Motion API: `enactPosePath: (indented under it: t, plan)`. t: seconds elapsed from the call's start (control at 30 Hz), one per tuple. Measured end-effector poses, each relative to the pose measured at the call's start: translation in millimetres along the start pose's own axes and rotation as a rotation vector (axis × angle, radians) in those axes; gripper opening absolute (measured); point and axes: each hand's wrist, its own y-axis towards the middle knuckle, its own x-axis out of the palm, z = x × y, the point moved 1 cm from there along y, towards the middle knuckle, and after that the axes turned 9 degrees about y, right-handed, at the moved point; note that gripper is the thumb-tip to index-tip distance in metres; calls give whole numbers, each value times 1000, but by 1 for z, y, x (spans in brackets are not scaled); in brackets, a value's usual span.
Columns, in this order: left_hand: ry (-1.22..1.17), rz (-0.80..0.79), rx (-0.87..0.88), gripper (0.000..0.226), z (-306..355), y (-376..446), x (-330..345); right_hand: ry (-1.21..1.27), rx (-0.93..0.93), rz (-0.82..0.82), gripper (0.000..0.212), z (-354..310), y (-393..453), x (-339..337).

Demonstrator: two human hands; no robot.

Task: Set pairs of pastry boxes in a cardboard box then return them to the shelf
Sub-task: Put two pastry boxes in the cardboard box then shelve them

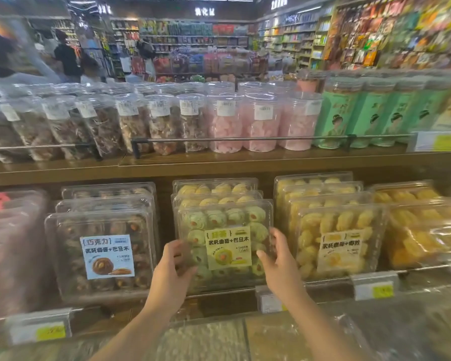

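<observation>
Head view: green pastry box (223,246) stood upright on edge at front of its row on lower shelf (219,295), straight ahead of hands. Box flanked: left hand (176,267) gripped on left edge, right hand (277,259) on right edge, fingers curled round. Both equally near. Cardboard box not seen.

Both forearms are cut off by the lower frame edge. The left hand (173,267) and right hand (279,261) cover the lower corners of the green pastry box (223,225). Boxes behind it show top edges only. Price tags (374,289) blurred, unreadable. Background aisles smeared.
</observation>
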Motion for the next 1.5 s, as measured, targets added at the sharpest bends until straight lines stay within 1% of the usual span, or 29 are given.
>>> enactPosePath:
  t: [0.1, 0.23, 0.37, 0.43, 0.53, 0.63, 0.77, 0.9, 1.03, 1.23, 1.3, 1.4, 1.5]
  plan:
    - [6, 6, 4, 54, 0, 1, 5, -77, 14, 28, 63, 7, 2, 4]
    - [30, 7, 7, 55, 1, 1, 3, -116, 40, 24, 65, 8, 4, 6]
    - [94, -37, 10, 61, -2, 1, -6, -166, 79, 1, 68, 4, 4, 2]
    - [132, -55, 24, 64, -1, -3, -13, -234, 114, -42, 71, 0, 2, 0]
    - [215, -21, 50, 66, 5, -12, -31, -389, 171, -106, 81, -16, -3, 0]
    - [340, -15, 89, 63, 14, -21, -53, -530, 174, -117, 82, -35, -15, -5]
    - [587, -93, 155, 64, 34, -40, -82, -733, 97, -83, 63, -60, -36, -17]
    - [762, -142, 170, 69, 53, -58, -112, -901, 17, -150, 57, -102, -67, -27]
    - [894, -156, 183, 62, 63, -79, -143, -967, -60, -183, 51, -127, -94, -34]
    - [1009, -129, 193, 58, 65, -112, -180, -955, -114, -242, 56, -136, -118, -36]
    - [1023, -99, 183, 55, 66, -124, -189, -942, -133, -271, 62, -138, -124, -32]
    - [1010, -72, 123, 54, 66, -153, -198, -968, -159, -356, 74, -143, -131, -23]
    - [1005, -46, 31, 55, 63, -189, -203, -993, -235, -453, 74, -150, -136, -10]
